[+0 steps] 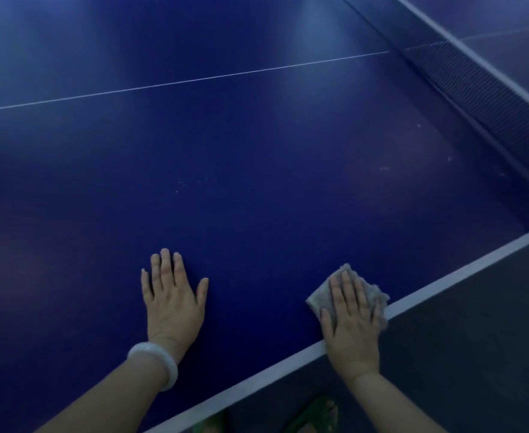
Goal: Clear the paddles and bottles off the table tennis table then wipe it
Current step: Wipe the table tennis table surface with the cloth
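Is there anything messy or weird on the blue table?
A little. Pale specks and faint smudges dot the table near the net and out past the left hand, so those spots look unwiped. The right hand presses a grey cloth at the white edge. Nothing looks spilled or broken.

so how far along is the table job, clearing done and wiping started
Clearing looks done: no paddles or bottles show on the visible part of the blue table tennis table. Wiping is in hand: the right hand presses a grey folded cloth flat near the white edge line, while the left hand rests flat. Left: pale specks further in.
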The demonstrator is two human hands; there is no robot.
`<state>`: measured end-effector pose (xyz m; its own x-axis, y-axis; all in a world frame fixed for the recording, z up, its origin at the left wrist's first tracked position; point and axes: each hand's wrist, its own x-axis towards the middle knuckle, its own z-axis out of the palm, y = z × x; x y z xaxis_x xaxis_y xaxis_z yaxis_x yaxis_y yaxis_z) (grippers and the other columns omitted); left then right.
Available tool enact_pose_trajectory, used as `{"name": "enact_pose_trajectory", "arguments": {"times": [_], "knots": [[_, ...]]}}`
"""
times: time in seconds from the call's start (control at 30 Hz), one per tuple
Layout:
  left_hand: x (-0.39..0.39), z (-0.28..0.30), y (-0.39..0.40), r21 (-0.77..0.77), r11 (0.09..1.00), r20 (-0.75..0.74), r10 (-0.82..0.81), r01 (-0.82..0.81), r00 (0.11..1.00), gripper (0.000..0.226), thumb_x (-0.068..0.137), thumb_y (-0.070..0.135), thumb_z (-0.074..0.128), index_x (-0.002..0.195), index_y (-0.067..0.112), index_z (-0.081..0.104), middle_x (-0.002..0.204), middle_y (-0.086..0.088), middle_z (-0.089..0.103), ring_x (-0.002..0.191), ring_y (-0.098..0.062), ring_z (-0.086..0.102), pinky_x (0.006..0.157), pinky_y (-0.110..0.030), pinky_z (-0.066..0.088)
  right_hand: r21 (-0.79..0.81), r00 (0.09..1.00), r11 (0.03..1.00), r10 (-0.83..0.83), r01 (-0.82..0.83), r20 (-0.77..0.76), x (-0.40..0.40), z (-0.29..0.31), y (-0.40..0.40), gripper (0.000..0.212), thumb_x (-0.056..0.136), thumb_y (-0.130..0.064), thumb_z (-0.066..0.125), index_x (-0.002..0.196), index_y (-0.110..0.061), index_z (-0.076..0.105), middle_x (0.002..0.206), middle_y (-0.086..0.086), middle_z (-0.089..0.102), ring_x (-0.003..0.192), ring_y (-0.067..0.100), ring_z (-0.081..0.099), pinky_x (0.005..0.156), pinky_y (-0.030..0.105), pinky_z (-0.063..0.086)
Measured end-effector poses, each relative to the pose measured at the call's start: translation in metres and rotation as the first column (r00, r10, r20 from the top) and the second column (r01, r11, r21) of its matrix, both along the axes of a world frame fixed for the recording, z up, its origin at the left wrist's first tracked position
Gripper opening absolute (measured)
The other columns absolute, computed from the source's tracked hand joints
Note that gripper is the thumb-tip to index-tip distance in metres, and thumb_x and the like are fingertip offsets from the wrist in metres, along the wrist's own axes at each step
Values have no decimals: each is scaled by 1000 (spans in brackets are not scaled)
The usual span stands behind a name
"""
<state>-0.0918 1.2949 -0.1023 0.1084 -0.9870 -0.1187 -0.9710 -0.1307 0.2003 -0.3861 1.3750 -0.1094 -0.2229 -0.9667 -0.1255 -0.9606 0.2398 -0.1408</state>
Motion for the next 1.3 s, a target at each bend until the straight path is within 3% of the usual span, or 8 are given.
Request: {"name": "enact_pose_trajectory", "arguments": {"times": [0.23,0.47,0.73,0.83,1.0,1.07,1.2,1.3], "knots": [[-102,20,-16,-105,961,-133,-268,255,954,62,100,41,37,153,12,24,162,-13,14,151,-24,5,123,-42,-1,-16,998,997,70,-69,12,-10,1,0,66,95,-48,33,155,-24,20,164,-2,11,151,19,9,115,57,12],[-194,-2,-26,10,1000,23,7,-7,1000,80,94,63,0,156,12,-1,163,-17,-5,149,-32,-12,119,-55,-9,-8,941,941,338,-338,22,-82,6,-9,68,95,-50,33,156,-26,16,164,-5,5,151,17,5,115,54,8],[-202,0,-27,26,999,34,40,-41,999,81,89,60,-4,156,14,-4,163,-14,-10,149,-29,-17,119,-52,-12,81,978,974,-209,209,-14,-199,9,-68,65,96,-51,-2,155,-24,-9,157,-6,-30,145,13,-26,121,51,-4],[-202,0,-28,15,998,23,53,-54,998,80,89,59,-3,156,15,-3,163,-13,-10,149,-27,-18,119,-51,-12,18,994,994,106,-107,34,-134,8,-68,64,98,-51,12,155,-25,-1,162,-5,-18,148,14,-19,119,44,-13],[-203,-5,-28,-12,998,62,61,-60,996,78,92,58,6,156,14,10,163,-15,3,151,-28,-7,121,-52,-5,-14,802,804,595,-595,59,-132,18,-96,61,101,-48,28,156,-32,6,162,-14,-12,148,5,-16,118,44,-8],[-203,-7,-29,-20,998,62,59,-58,996,78,92,59,8,156,13,12,163,-15,5,151,-28,-6,121,-51,-6,15,873,876,480,-483,88,-175,15,-121,61,100,-49,21,155,-32,0,161,-15,-15,146,2,-21,121,43,-8],[-201,-13,-29,-29,998,100,51,-49,994,74,97,57,6,155,13,13,162,-15,7,151,-28,-4,121,-51,-5,52,991,990,-132,132,-10,-231,11,-145,68,95,-53,-3,156,-22,-4,160,-4,-21,149,15,-17,121,52,-2],[-200,-17,-28,-33,998,118,52,-49,992,76,95,58,13,153,10,25,160,-17,18,150,-30,5,121,-53,2,2,992,992,-127,127,25,-182,9,-130,62,100,-46,5,156,-22,-5,161,-1,-21,149,19,-17,121,54,3]]}}
